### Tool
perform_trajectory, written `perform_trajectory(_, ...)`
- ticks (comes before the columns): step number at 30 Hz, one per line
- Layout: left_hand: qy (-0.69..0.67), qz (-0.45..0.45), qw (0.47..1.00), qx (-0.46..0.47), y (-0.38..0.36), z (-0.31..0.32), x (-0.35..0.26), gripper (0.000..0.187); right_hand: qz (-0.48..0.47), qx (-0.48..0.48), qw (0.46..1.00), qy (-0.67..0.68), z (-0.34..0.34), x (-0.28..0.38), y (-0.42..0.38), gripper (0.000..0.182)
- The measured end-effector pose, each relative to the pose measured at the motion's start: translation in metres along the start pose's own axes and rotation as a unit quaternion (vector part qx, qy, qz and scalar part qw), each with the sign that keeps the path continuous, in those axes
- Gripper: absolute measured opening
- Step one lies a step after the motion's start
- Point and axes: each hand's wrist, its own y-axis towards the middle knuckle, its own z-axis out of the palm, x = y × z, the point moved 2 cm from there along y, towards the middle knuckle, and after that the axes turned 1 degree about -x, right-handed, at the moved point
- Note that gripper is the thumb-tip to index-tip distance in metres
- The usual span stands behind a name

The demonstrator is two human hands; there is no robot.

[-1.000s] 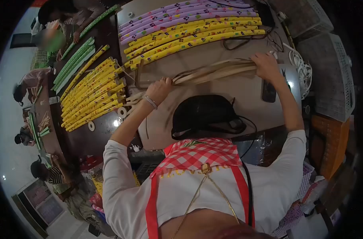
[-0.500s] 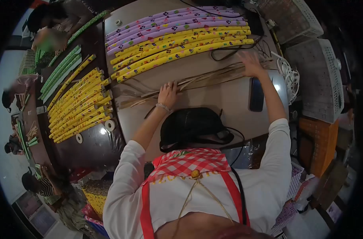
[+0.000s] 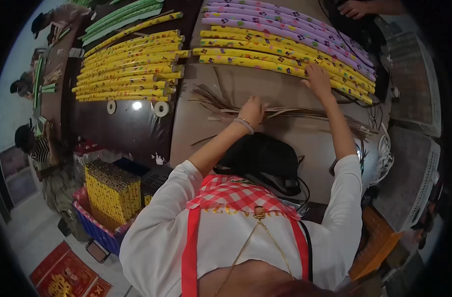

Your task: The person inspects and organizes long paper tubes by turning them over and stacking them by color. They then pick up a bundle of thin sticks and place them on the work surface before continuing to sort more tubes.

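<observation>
My left hand [image 3: 253,112] is closed around a bundle of thin brown strips [image 3: 300,112], which fans out loosely on both sides of it. My right hand [image 3: 318,79] lies at the near edge of the patterned yellow rolls [image 3: 255,60], its fingers spread over the nearest one. Behind these rolls are several patterned purple rolls [image 3: 280,30]. A black bag [image 3: 260,157] rests on the table between my arms, close to the apron.
More yellow rolls [image 3: 127,67] and green rolls [image 3: 119,20] lie on the dark table at left, near two tape rings [image 3: 161,109]. White plastic crates [image 3: 409,168] stand at right. Another person's hand [image 3: 353,9] shows at top right. Several people sit at far left.
The view has turned, shifting the table scene. My right hand has moved from the strips' right end to the yellow rolls. My left hand has closed around the strips.
</observation>
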Motion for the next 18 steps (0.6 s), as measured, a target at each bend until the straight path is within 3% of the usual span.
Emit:
perform_trajectory(3,-0.042,-0.022,0.998,-0.048,0.000,0.005,0.003,0.039,0.026,0.048,0.998,-0.011,0.005,-0.001,0.000,0.039)
perform_trajectory(7,-0.036,0.022,0.996,-0.080,-0.001,-0.004,-0.001,0.038,-0.044,0.006,0.999,-0.001,0.010,-0.009,-0.004,0.034)
perform_trajectory(11,-0.051,0.056,0.990,-0.121,-0.009,-0.034,-0.013,0.042,0.001,0.017,0.998,0.068,-0.040,0.006,-0.011,0.035)
perform_trajectory(14,-0.147,0.069,0.972,-0.172,-0.011,-0.051,-0.027,0.051,-0.041,-0.051,0.994,0.089,-0.104,0.030,-0.023,0.035)
perform_trajectory(15,-0.366,0.009,0.924,-0.109,-0.009,-0.053,-0.030,0.051,-0.037,-0.052,0.994,0.084,-0.124,0.039,-0.030,0.035)
perform_trajectory(16,-0.562,-0.051,0.824,-0.037,-0.011,-0.055,-0.037,0.051,-0.040,-0.071,0.992,0.095,-0.142,0.049,-0.039,0.033)
perform_trajectory(17,-0.671,-0.082,0.737,-0.005,-0.017,-0.066,-0.050,0.052,-0.042,-0.090,0.990,0.105,-0.161,0.059,-0.048,0.031)
perform_trajectory(18,-0.673,-0.080,0.736,0.002,-0.024,-0.068,-0.055,0.052,-0.014,-0.073,0.988,0.139,-0.178,0.070,-0.058,0.029)
